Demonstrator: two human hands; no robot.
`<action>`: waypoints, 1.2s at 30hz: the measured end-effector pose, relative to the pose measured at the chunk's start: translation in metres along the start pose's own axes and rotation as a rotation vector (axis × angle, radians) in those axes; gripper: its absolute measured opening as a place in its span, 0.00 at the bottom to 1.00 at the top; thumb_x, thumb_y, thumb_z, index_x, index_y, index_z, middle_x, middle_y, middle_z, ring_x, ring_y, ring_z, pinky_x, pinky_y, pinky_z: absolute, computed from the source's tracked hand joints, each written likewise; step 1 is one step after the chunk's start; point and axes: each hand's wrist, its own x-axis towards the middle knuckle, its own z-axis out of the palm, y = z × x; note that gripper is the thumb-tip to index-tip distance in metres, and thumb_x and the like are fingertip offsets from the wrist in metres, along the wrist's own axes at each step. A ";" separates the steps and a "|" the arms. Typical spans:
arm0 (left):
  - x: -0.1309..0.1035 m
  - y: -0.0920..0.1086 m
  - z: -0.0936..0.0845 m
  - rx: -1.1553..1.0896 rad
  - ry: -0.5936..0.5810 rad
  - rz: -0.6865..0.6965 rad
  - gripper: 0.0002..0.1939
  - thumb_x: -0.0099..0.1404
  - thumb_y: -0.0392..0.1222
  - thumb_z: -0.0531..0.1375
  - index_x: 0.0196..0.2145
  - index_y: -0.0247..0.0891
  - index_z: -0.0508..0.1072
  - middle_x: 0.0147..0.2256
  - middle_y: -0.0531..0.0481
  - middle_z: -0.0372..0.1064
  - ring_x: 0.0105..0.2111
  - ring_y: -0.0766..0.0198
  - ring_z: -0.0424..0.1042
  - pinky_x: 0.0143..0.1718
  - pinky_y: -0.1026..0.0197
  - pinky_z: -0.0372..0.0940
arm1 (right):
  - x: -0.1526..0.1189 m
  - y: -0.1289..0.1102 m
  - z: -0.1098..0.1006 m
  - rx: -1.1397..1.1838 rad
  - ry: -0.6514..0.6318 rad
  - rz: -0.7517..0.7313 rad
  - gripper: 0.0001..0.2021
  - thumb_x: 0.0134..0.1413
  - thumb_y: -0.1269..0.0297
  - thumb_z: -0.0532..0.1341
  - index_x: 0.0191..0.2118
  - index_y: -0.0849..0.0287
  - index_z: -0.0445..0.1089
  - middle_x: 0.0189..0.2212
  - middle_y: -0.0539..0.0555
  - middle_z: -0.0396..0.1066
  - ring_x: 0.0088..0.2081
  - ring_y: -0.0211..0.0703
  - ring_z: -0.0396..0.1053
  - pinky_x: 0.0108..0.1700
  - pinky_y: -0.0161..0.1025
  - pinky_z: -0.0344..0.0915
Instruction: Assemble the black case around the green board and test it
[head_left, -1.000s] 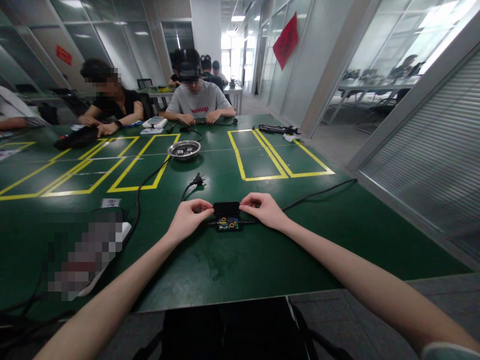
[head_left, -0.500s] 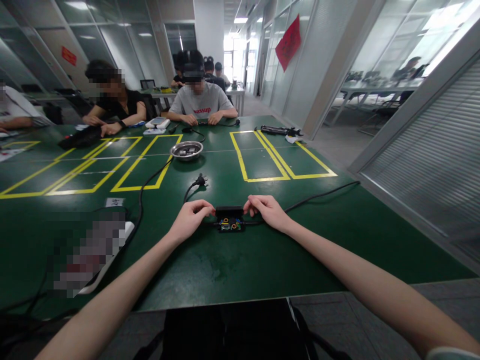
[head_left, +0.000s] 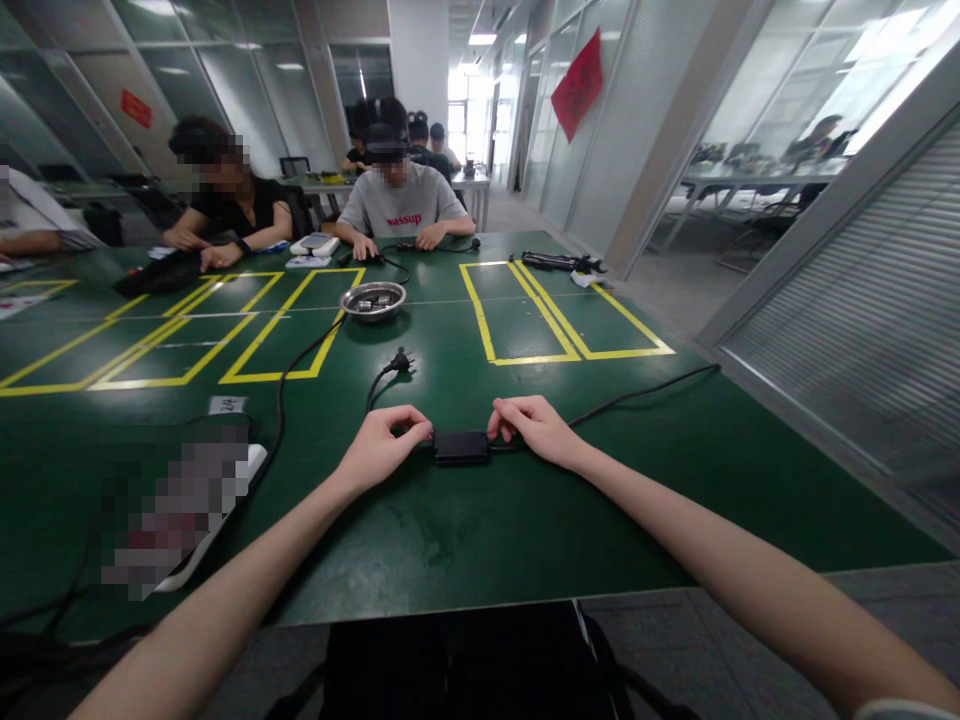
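Observation:
A small black power adapter [head_left: 461, 448] rests on the green table in front of me, its cover down over the circuit board. At its left end, my left hand [head_left: 386, 440] is closed, thumb and fingertips together against the cover's edge. My right hand [head_left: 532, 425] has curled fingers at the right end of the same cover. Black cord [head_left: 514, 448] runs out of the adapter's right side, under my right hand. Behind my left hand lies a black mains plug [head_left: 403, 362] on a bent cable.
A metal bowl [head_left: 373, 301] with small metal parts stands farther back, near yellow tape outlines [head_left: 517, 359]. A blurred-out object with a white edge [head_left: 217, 530] lies at left. A folded black tripod-like item [head_left: 559, 262] is at the far right. Co-workers sit across the table.
The adapter's cover has swung down from upright, hiding the circuit board. Both my hands have lowered slightly with it. Across the table, a co-worker's hand has shifted left.

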 end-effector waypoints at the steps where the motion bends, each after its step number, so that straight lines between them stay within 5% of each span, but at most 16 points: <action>1: 0.000 0.000 0.000 0.008 0.001 0.002 0.15 0.62 0.51 0.59 0.26 0.38 0.77 0.28 0.49 0.78 0.32 0.58 0.74 0.38 0.58 0.67 | 0.000 0.000 0.000 -0.007 0.000 0.000 0.34 0.63 0.32 0.53 0.26 0.60 0.76 0.20 0.52 0.70 0.24 0.39 0.65 0.32 0.37 0.64; 8: -0.002 -0.003 0.000 0.062 0.031 0.055 0.15 0.64 0.49 0.58 0.27 0.39 0.77 0.29 0.49 0.78 0.32 0.58 0.75 0.38 0.58 0.67 | -0.002 0.002 -0.001 -0.092 0.020 -0.037 0.32 0.67 0.37 0.51 0.27 0.59 0.76 0.19 0.51 0.67 0.24 0.40 0.66 0.32 0.38 0.63; 16: -0.006 0.001 0.004 0.206 0.167 0.323 0.11 0.68 0.44 0.59 0.30 0.39 0.77 0.30 0.47 0.77 0.34 0.58 0.73 0.42 0.56 0.68 | -0.006 -0.008 0.000 -0.273 0.114 -0.345 0.16 0.68 0.54 0.57 0.33 0.56 0.76 0.34 0.57 0.78 0.37 0.47 0.74 0.43 0.45 0.70; 21: -0.008 0.001 0.008 0.127 0.080 0.445 0.10 0.70 0.44 0.60 0.36 0.40 0.81 0.38 0.44 0.80 0.40 0.57 0.77 0.47 0.55 0.71 | -0.010 -0.014 0.008 -0.348 0.101 -0.516 0.10 0.67 0.61 0.61 0.36 0.56 0.77 0.35 0.57 0.78 0.38 0.47 0.74 0.44 0.46 0.72; 26: -0.006 -0.007 0.010 0.078 -0.111 0.391 0.10 0.70 0.43 0.61 0.39 0.41 0.83 0.44 0.43 0.81 0.45 0.57 0.79 0.52 0.54 0.72 | -0.009 -0.009 0.016 -0.344 -0.038 -0.512 0.06 0.65 0.65 0.64 0.37 0.55 0.78 0.39 0.57 0.78 0.41 0.47 0.74 0.47 0.47 0.72; 36: -0.004 -0.006 0.009 0.046 -0.126 0.366 0.09 0.69 0.42 0.62 0.39 0.41 0.83 0.44 0.43 0.80 0.44 0.57 0.79 0.52 0.55 0.72 | -0.009 -0.005 0.017 -0.248 -0.063 -0.447 0.06 0.64 0.63 0.65 0.36 0.54 0.79 0.40 0.55 0.76 0.43 0.46 0.73 0.50 0.46 0.71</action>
